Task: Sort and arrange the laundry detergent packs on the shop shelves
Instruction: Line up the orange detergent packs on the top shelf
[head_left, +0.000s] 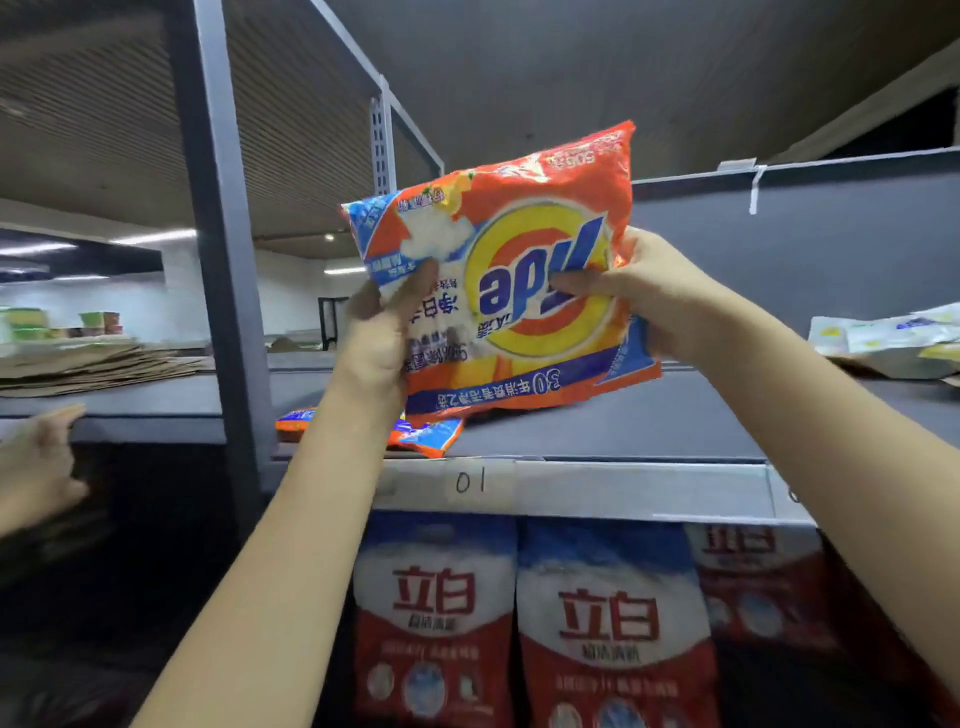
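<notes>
An orange Tide detergent pack (524, 249) is held upside down above the upper shelf (649, 421). My left hand (382, 338) grips its left lower part, thumb across the front. My right hand (639, 291) grips its right side, thumb pressed on the logo. Another orange pack (431, 434) lies flat on the shelf beneath, partly hidden by my left forearm. Red and white detergent packs (613, 623) stand in a row on the shelf below.
A grey metal upright (223, 260) stands left of the held pack. Flattened cardboard (88, 366) lies on the left shelf. Pale packs (893, 338) lie at the far right. Another person's hand (36, 467) reaches in from the left edge. A label strip marked 01 (470, 483) fronts the shelf.
</notes>
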